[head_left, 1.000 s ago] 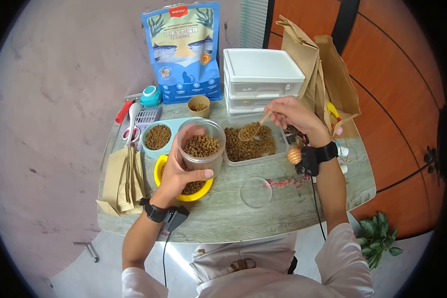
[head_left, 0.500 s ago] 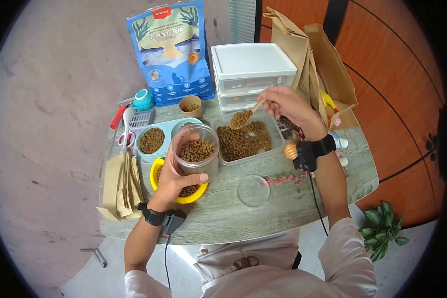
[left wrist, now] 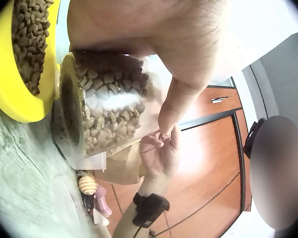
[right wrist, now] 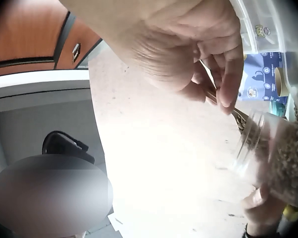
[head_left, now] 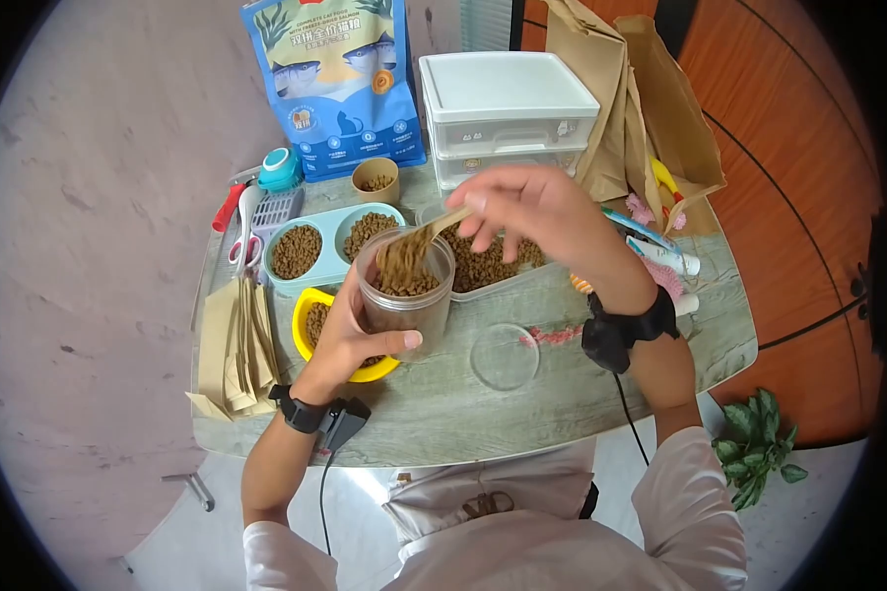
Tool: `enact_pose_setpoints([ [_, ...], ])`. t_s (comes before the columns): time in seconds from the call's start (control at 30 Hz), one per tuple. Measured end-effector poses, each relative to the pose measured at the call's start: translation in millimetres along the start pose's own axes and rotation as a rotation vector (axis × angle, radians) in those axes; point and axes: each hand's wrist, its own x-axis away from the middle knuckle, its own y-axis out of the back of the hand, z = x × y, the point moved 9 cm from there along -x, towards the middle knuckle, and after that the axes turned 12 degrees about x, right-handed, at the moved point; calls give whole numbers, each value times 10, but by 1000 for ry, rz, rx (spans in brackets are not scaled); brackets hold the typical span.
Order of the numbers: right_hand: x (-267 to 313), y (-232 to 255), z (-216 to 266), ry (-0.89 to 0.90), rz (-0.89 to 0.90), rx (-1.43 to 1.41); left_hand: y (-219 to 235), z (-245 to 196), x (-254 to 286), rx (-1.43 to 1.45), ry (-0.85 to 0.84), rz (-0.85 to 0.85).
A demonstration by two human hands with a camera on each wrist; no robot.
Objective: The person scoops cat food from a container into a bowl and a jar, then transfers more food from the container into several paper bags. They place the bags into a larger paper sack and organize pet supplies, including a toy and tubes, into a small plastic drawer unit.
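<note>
My left hand [head_left: 347,340] grips a clear plastic jar [head_left: 404,317] partly filled with brown kibble, its open mouth facing up. Between the thumb and fingers of my right hand [head_left: 547,219] is the handle of a wooden spoon [head_left: 450,219]. The spoon's bowl is tipped over the jar's mouth, and kibble streams off it into the jar. In the left wrist view, kibble [left wrist: 111,106] shows through the jar wall. Behind the right hand, a clear tub [head_left: 471,295] of kibble is partly covered. A yellow bowl [head_left: 300,320] with kibble sits beside the jar, partly behind the left hand.
A round clear lid [head_left: 505,357] lies in front. A pale blue double bowl [head_left: 284,286] with kibble, a paper cup [head_left: 375,189], a blue food bag [head_left: 350,118] and white drawers [head_left: 508,94] stand behind. Folded paper bags [head_left: 232,355] lie left; toys and tubes [head_left: 665,256] lie right.
My right hand has brought the loaded spoon from above the tub leftward to the jar and tipped it. Kibble now falls into the jar, which the left hand still holds.
</note>
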Motion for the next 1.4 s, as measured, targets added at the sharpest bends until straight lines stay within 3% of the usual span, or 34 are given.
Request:
enact_pose_setpoints([
  [0.07, 55, -184, 92, 62, 110, 78, -1, -3, -4, 33, 10, -4],
  [0.23, 102, -134, 203, 141, 63, 100, -6, -59, -8, 56, -29, -15],
  [0.33, 93, 78, 241, 159, -65, 109, 55, -95, -3, 2, -79, -42],
  [0.43, 120, 456, 277, 249, -352, 167, 60, -136, -7, -151, -140, -9],
  [0.53, 156, 645, 294, 201, -413, 186, 30, -234, 10, -257, -214, -11],
  [0.6, 135, 676, 236, 158, -430, 258, 95, -236, -4, -115, -181, -37],
  [0.63, 119, 688, 175, 115, -440, 327, 102, -184, 15, 101, -95, -138],
  [0.67, 98, 710, 86, 115, -444, 326, 111, -173, 22, 98, -94, -134],
  [0.73, -15, 609, -181, 59, -301, 738, 148, -161, 15, -45, -88, -126],
  [0.83, -52, 625, -333, 43, -346, 925, 153, -147, 13, 82, -72, -147],
  [0.9, -98, 635, -398, -10, -295, 912, 167, -123, 20, 192, -51, -176],
  [0.97, -130, 604, -459, -62, -239, 898, 131, -261, 40, -159, -175, -156],
  [1.0, -144, 551, -569, -135, -155, 752, 131, -255, 45, -158, -176, -158],
  [1.03, -148, 487, -675, -206, -72, 604, 133, -235, 44, -34, -171, -153],
  [1.1, -197, 424, -759, -208, -21, 566, 139, -227, 41, 90, -165, -146],
  [1.17, -226, 353, -855, -212, 30, 527, 118, -65, 23, 406, 19, -128],
  [1.3, -236, 226, -973, -251, 111, 454, 108, 12, 22, 348, 30, -100],
  [1.4, -237, 189, -1029, -252, 154, 435, 135, 86, 19, 469, 100, -105],
])
